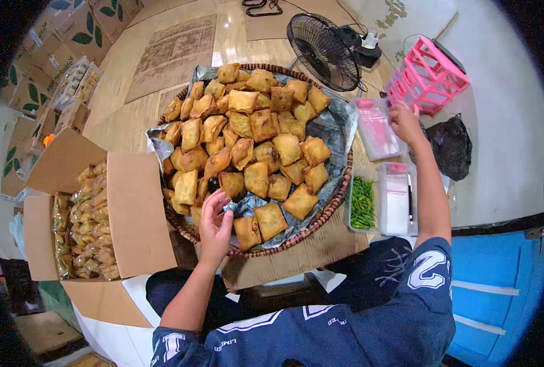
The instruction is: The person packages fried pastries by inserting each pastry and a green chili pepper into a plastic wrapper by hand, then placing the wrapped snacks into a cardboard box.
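Observation:
Golden fried pastries [257, 177] fill a large round woven basket [339, 202] lined with printed paper. My left hand [216, 225] is over the basket's near left edge, fingers apart and raised beside the pastries, holding nothing. My right hand [404, 122] reaches to the far right, at the stack of clear plastic bags [379, 137] with pink tops, close to the pink plastic rack [428, 76]; what its fingers may hold is too small to tell. A clear tub holds green chilies [362, 205], next to a container with white packets [396, 196].
An open cardboard box [140, 211] with bagged pastries [91, 226] stands at the left. A black fan [322, 52] is behind the basket. A black plastic bag [449, 147] lies at the right. Printed boxes [88, 37] line the back left.

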The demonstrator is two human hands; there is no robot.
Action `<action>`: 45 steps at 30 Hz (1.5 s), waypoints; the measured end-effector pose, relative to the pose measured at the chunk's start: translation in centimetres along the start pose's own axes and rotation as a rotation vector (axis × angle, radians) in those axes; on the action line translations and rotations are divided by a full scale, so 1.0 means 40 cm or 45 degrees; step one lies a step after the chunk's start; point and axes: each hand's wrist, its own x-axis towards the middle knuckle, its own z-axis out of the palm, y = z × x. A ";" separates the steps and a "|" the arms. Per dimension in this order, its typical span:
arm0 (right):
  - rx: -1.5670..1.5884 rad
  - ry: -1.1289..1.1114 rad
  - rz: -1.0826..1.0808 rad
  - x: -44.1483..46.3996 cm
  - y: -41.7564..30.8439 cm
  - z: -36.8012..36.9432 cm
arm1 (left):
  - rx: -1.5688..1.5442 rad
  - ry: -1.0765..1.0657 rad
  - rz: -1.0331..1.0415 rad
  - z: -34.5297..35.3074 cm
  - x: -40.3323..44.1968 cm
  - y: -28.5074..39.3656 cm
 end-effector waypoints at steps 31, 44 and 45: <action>2.084 -0.763 -0.125 -0.171 -0.777 0.086 | 0.270 -0.370 0.109 -0.148 -0.009 0.150; 0.736 -0.378 0.182 -0.327 -0.816 0.140 | 0.703 -0.228 0.108 -0.160 0.001 0.086; 0.884 -0.361 0.175 -0.328 -0.821 0.154 | 0.701 -0.227 0.108 -0.159 0.000 0.084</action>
